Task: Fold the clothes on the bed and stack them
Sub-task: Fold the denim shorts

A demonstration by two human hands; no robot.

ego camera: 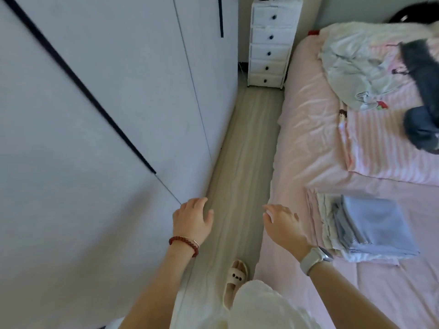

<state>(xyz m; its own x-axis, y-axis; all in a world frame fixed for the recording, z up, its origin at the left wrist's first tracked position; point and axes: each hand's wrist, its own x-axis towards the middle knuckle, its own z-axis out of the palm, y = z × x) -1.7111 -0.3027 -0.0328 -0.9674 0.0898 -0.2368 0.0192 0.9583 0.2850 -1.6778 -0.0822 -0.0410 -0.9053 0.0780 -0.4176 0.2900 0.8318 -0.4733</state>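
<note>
Head view, downward, bed [308, 138] right (edges perhaps distorted).

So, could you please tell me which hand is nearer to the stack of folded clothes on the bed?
The right hand, just left of the folded stack at the bed edge. The left hand hangs further left, over the floor by the wardrobe.

We see our two bare forearms with no sleeves; our left hand [192, 220] has a dark red beaded bracelet [184, 244] at its wrist; our right hand [283, 224] has a watch [317, 258] with a pale grey band; toward six o'clock we wear loose white trousers [259, 305] and a cream slipper [235, 282].
</note>
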